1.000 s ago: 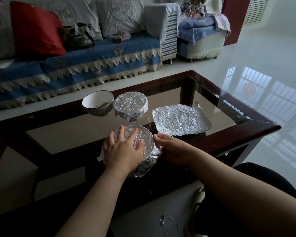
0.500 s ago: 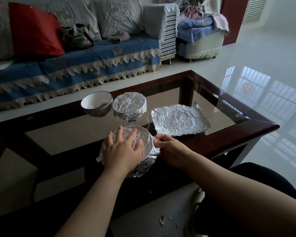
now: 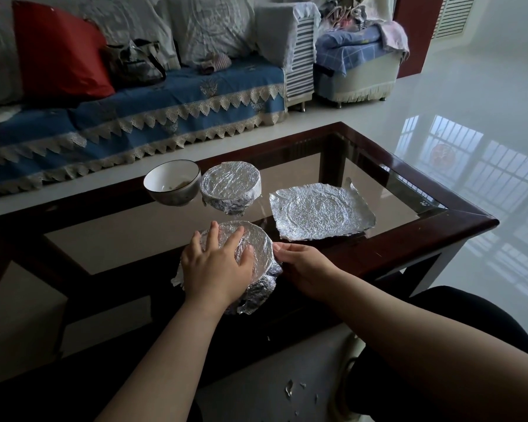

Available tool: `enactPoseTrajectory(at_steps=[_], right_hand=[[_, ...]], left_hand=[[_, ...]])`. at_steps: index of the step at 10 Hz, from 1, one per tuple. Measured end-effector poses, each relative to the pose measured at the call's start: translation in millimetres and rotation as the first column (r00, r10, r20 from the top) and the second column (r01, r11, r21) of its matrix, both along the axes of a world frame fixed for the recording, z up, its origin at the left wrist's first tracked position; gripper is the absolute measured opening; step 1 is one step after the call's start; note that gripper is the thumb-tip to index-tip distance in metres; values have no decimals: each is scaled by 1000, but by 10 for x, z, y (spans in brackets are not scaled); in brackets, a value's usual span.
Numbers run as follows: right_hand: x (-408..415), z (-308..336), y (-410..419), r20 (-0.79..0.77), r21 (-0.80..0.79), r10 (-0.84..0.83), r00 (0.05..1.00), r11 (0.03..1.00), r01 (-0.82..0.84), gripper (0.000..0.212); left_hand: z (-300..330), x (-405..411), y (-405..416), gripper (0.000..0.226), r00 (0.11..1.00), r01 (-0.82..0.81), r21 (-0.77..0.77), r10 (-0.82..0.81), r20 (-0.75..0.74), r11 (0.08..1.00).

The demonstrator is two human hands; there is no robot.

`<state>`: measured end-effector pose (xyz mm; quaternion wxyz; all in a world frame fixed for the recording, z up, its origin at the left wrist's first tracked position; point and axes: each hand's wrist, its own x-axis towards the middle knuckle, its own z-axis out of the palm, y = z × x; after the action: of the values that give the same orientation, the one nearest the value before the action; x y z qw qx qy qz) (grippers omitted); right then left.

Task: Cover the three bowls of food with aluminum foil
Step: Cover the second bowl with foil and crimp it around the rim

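near bowl [image 3: 258,248]: foil-draped, on the glass table [image 3: 409,236] at its front edge; all places below are relative to this bowl.
left hand [image 3: 217,266]: yours lies flat on the foil top, fingers straight and spread, pressing, not curled round anything.
right hand [image 3: 302,266]: at the bowl's right rim, fingertips on the foil edge; looks like a light pinch of the foil skirt, but you can't be sure from this angle.
step: looks like you're crimping the foil down round the rim, second bowl of three.
covered bowl [image 3: 230,187]: just behind, already wrapped tight.
open bowl [image 3: 171,182]: behind and to the left, touching or nearly touching the covered one, some food inside, no foil yet.
spare foil sheet [image 3: 320,213]: behind and to the right, lying flat, a round rim mark pressed in it.
handling: foil is thin, light, tears easily and keeps any crease; work the loose skirt under the rim, don't drag it. The bowl is likely ceramic, stiff and breakable, and may slide on glass, so keep the flat palm on top.
risk: the skirt at the near left side hangs loose; bits of foil lie on the floor [image 3: 290,388] in front.
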<state>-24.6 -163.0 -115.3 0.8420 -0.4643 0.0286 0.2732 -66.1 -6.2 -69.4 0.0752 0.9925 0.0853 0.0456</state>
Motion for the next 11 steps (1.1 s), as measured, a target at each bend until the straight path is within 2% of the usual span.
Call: enactPoseTrajectory(at_steps=[1, 3, 4, 6, 8, 10, 11], right_hand=[[-5, -51, 28, 3, -122, -92, 996, 988, 92, 13], [-13, -30, 76, 105, -349, -177, 979, 915, 203, 22], [-1, -25, 90, 152, -454, -151, 977, 867, 205, 29], [18, -1, 117, 112, -417, -150, 982, 890, 183, 32], [16, 9, 184, 218, -565, -150, 964, 786, 250, 37], [64, -26, 281, 243, -650, -154, 958, 707, 279, 39], [69, -22, 287, 275, -680, -146, 950, 670, 300, 29]], left_hand=[[1, 1, -1, 52, 1000, 2, -1, -2, -1, 1000], [-9, 5, 2, 52, 1000, -2, 0, 2, 3, 1000], [-13, 11, -1, 52, 1000, -5, 0, 5, 6, 1000], [-9, 13, -4, 53, 1000, -15, -5, 15, 4, 1000], [0, 18, -13, 52, 1000, -30, -6, 30, 3, 1000], [0, 20, -9, 52, 1000, -27, -1, 27, 6, 1000], [-7, 22, -13, 52, 1000, -29, 3, 29, 10, 1000]])
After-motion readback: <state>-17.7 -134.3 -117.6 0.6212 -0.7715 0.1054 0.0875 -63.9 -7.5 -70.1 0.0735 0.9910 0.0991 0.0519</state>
